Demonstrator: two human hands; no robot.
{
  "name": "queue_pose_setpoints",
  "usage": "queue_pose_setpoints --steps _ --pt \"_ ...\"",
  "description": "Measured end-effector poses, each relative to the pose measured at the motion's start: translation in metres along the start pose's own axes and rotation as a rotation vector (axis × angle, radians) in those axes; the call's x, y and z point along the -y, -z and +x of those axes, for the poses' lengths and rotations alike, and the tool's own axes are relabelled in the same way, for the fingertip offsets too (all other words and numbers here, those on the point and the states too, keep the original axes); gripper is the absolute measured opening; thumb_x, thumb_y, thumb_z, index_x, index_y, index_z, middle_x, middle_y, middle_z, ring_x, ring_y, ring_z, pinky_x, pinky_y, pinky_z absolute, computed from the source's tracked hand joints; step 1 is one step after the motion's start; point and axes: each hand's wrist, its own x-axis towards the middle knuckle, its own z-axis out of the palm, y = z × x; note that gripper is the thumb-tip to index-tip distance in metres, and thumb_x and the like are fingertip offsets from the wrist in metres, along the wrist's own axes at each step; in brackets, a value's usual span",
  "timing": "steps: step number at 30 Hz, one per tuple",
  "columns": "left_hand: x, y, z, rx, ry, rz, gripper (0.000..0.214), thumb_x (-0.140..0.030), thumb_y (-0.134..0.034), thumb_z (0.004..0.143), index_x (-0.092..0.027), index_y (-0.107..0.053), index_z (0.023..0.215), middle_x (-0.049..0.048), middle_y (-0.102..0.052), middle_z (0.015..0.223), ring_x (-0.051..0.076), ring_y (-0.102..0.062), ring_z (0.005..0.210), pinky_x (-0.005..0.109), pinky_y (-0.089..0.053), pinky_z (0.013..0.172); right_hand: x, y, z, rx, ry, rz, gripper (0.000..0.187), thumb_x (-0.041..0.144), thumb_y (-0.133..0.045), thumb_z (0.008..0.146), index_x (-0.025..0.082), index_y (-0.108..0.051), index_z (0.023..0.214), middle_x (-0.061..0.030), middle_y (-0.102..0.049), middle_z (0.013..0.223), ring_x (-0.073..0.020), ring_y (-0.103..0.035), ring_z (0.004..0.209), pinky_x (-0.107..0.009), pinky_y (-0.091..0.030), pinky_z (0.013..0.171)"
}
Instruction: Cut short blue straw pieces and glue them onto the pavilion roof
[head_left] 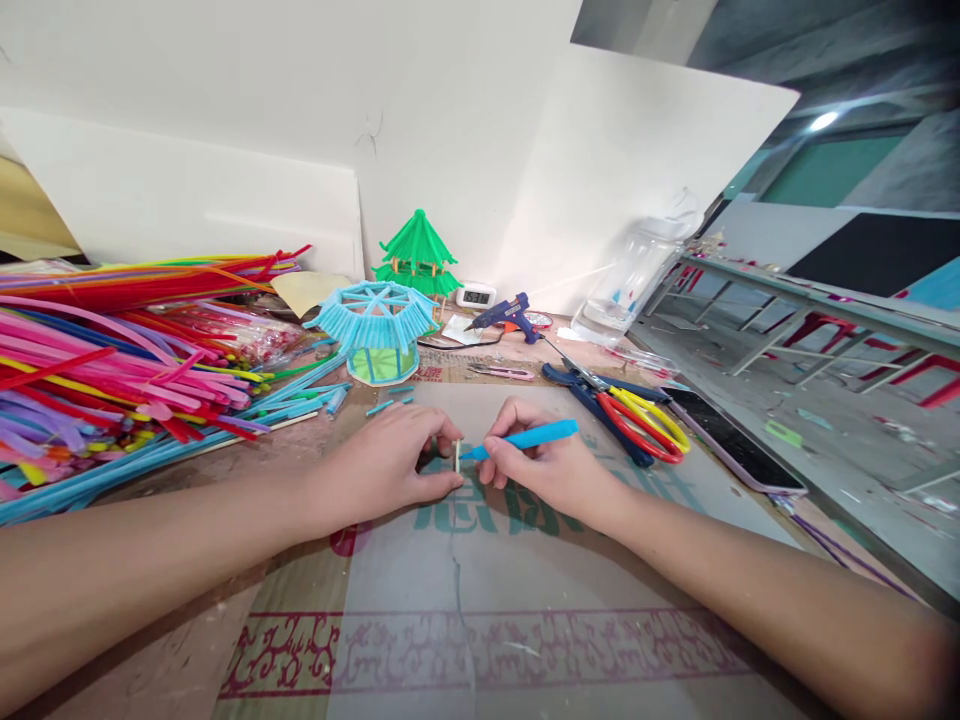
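Between the thumb and fingers of my left hand (409, 455) a short, pale, thin stick (457, 457) is pinched upright. My right hand (544, 460) grips a blue marker pen (541, 434), its tip pointing left at the stick and touching or almost touching it. Behind my hands stands a small pavilion model (382, 325) with a light-blue pipe-cleaner roof and a green lower part. A few short blue pieces (388, 405) lie just beyond my left hand.
Bundled pipe cleaners (127, 370) crowd the left side. Toward the back are a green pagoda model (418, 250), a small digital clock (476, 295), a glue gun (506, 315) and a clear water bottle (626, 280). Red-and-yellow-handled scissors (645, 425) and a phone (731, 440) lie at right.
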Motion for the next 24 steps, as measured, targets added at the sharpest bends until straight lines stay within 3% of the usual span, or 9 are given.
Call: queue_pose_setpoints --steps 15,24 --pt "-0.0005 0.0006 0.0008 0.006 0.001 -0.001 0.023 -0.039 -0.068 0.085 -0.020 -0.062 0.096 0.0013 -0.063 0.087 0.020 -0.058 0.080 0.031 -0.042 0.072 -0.0005 -0.0016 0.0009 -0.047 0.046 -0.017 0.034 0.053 -0.067 0.087 0.024 -0.047 0.085 0.0010 -0.069 0.069 -0.0145 -0.063 0.056 -0.030 -0.050 0.056" --pt "0.0003 -0.0016 0.0000 -0.005 0.017 -0.006 0.024 -0.037 -0.070 0.083 -0.020 -0.061 0.098 0.0024 -0.065 0.091 0.021 -0.059 0.086 0.032 -0.042 0.073 -0.0021 0.0006 -0.0004 0.002 -0.005 0.009 0.035 0.052 -0.067 0.086 0.024 -0.047 0.084 0.0017 -0.068 0.066 -0.0138 -0.063 0.054 -0.028 -0.048 0.054"
